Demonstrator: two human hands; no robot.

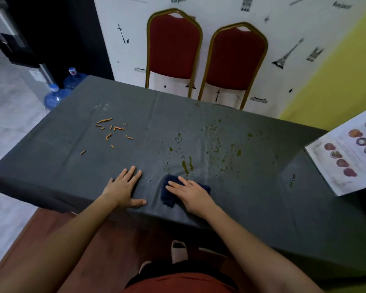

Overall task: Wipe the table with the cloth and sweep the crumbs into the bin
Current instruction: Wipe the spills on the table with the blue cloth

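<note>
Cloth (167, 197) lies under flat right hand (195, 195); wall (226, 9) reads "Bonjour!".

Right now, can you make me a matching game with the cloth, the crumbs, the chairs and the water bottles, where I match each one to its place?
Things
1. cloth
2. crumbs
3. chairs
4. water bottles

Places
A. on the floor beside the table
B. under the right hand
C. behind the table
D. scattered on the table, beyond the left hand

Pairs: 1-B, 2-D, 3-C, 4-A
</note>
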